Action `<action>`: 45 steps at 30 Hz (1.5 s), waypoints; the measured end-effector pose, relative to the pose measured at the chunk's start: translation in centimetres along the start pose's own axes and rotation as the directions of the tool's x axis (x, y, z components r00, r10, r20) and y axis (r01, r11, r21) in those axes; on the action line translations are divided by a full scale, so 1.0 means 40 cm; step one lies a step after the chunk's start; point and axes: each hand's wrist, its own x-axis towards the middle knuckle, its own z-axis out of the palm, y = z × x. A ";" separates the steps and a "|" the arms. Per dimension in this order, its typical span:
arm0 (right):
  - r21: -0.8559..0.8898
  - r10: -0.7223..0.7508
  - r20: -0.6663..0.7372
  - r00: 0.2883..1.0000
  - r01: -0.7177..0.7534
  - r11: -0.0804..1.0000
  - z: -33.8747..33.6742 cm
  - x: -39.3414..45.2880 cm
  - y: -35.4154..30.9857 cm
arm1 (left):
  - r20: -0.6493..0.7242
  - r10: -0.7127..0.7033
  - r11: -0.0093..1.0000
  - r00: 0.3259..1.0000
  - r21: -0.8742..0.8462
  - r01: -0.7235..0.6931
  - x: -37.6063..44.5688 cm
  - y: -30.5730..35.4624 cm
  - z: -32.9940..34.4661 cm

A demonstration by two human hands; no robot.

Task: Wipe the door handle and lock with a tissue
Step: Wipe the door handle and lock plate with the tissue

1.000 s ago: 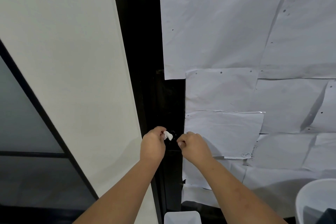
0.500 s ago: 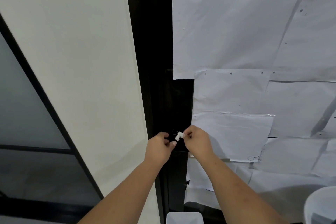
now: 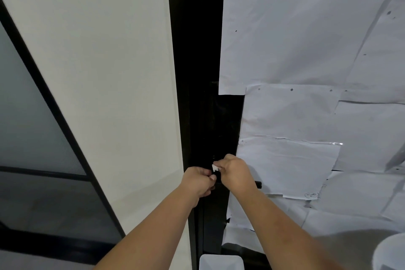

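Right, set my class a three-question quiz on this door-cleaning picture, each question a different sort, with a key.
1. True or false: the right hand holds the tissue.
2. What covers the door right of the black frame? A) paper sheets B) curtains C) tiles
3. Fill in: the black handle bar pokes out from behind the ___ hand.

Key: 1 true; 2 A; 3 right. The left hand is closed beside the right one.
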 end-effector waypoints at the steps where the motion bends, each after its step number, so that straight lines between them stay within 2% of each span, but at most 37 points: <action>1: 0.005 -0.016 -0.003 1.000 0.016 1.000 -0.004 -0.001 0.001 | -0.005 0.005 1.000 1.000 0.019 -0.005 0.000 0.002 -0.001; 5: -0.024 -0.013 0.014 1.000 0.013 1.000 -0.038 -0.008 0.022 | -0.024 0.035 0.996 0.999 0.083 -0.033 0.003 0.002 -0.004; 7: 0.025 0.084 -0.129 0.988 -0.081 0.996 -0.058 -0.016 0.029 | -0.034 0.045 0.993 0.998 0.109 -0.041 0.003 0.003 -0.006; 9: 0.138 0.163 -0.306 0.938 -0.125 0.983 -0.064 -0.021 0.027 | -0.047 0.060 0.989 0.997 0.135 -0.053 0.007 0.004 -0.005; 12: 0.131 0.089 -0.407 0.909 -0.038 0.991 -0.046 -0.023 0.006 | -0.057 0.075 0.981 0.996 0.185 -0.063 0.007 0.003 -0.002; 14: 0.092 0.010 -0.348 0.938 0.024 0.995 -0.024 -0.017 0.000 | -0.054 0.085 0.974 0.995 0.215 -0.071 0.006 0.004 -0.002; 17: -0.034 -0.048 -0.147 0.988 0.043 0.998 0.004 -0.011 0.007 | -0.051 0.106 0.968 0.993 0.235 -0.092 0.010 0.001 -0.003; 19: -0.025 -0.044 -0.153 0.987 0.040 0.999 0.009 -0.010 0.017 | -0.044 0.108 0.968 0.993 0.231 -0.095 0.009 0.001 -0.005; 24: 0.195 0.162 -0.173 0.972 -0.128 0.972 -0.021 -0.018 0.003 | -0.047 0.117 0.969 0.992 0.226 -0.104 0.008 0.001 -0.003; 29: 0.271 0.311 -0.119 0.943 -0.271 0.924 -0.029 -0.003 -0.016 | -0.039 0.119 0.967 0.992 0.233 -0.107 0.003 0.006 -0.005; 36: 0.321 0.480 0.112 0.870 -0.489 0.811 -0.046 0.006 -0.025 | -0.023 0.121 0.957 0.992 0.267 -0.111 0.000 0.010 -0.005; 38: 0.405 0.517 0.117 0.848 -0.516 0.754 -0.046 0.009 -0.021 | -0.022 0.118 0.961 0.993 0.255 -0.109 0.000 0.007 -0.006; 40: 0.483 0.531 0.052 0.846 -0.487 0.728 -0.043 -0.002 -0.020 | -0.021 0.117 0.965 0.993 0.240 -0.109 0.000 0.007 -0.007; 43: 0.496 0.478 -0.013 0.878 -0.409 0.765 -0.034 -0.021 -0.019 | -0.018 0.121 0.965 0.993 0.238 -0.113 0.002 0.007 -0.006; 45: 0.411 0.435 0.011 0.901 -0.400 0.819 -0.033 -0.019 -0.022 | -0.019 0.124 0.964 0.992 0.240 -0.116 0.002 0.008 -0.006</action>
